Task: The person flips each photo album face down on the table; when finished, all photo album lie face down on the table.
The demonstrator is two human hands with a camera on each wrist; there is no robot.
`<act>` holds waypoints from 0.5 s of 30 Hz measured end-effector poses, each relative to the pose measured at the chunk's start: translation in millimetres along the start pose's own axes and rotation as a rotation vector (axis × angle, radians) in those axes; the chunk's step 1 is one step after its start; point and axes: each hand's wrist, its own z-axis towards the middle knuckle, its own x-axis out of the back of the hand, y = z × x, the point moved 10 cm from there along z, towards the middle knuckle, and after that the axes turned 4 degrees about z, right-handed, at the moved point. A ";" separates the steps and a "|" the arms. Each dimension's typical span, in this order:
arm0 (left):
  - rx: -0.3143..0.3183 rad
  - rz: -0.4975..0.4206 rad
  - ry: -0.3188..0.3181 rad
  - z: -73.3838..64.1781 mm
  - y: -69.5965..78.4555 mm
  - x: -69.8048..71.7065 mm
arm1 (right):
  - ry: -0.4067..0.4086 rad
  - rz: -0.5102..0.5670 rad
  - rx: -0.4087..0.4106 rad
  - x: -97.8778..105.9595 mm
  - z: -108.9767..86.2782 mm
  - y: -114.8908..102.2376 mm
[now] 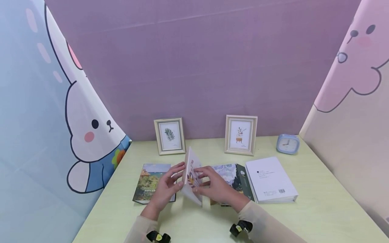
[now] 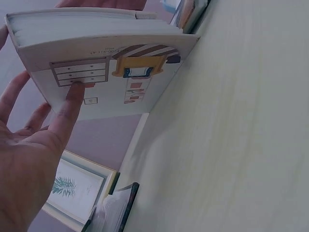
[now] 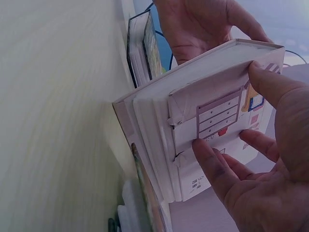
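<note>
Your hands (image 1: 165, 189) (image 1: 217, 186) hold the illustrated album (image 1: 192, 163), tilted.
Slack fingertips (image 3: 200, 146) could tip it onto the photo album (image 1: 148, 182) to its left.

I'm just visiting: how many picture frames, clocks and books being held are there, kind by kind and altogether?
Picture frames: 2 (leaf frame, potted-plant frame)
Clocks: 1 (blue clock)
Books being held: 1 (white illustrated book)
Total: 4
</note>
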 end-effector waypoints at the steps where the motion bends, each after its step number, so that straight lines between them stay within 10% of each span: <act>1: -0.004 0.000 0.003 0.2 0.7 0.0 | 0.000 0.002 0.005 0.1 0.0 -0.4; 15: 0.048 -0.038 0.036 -0.1 -6.7 1.3 | -0.014 0.033 0.028 0.1 -1.3 -5.6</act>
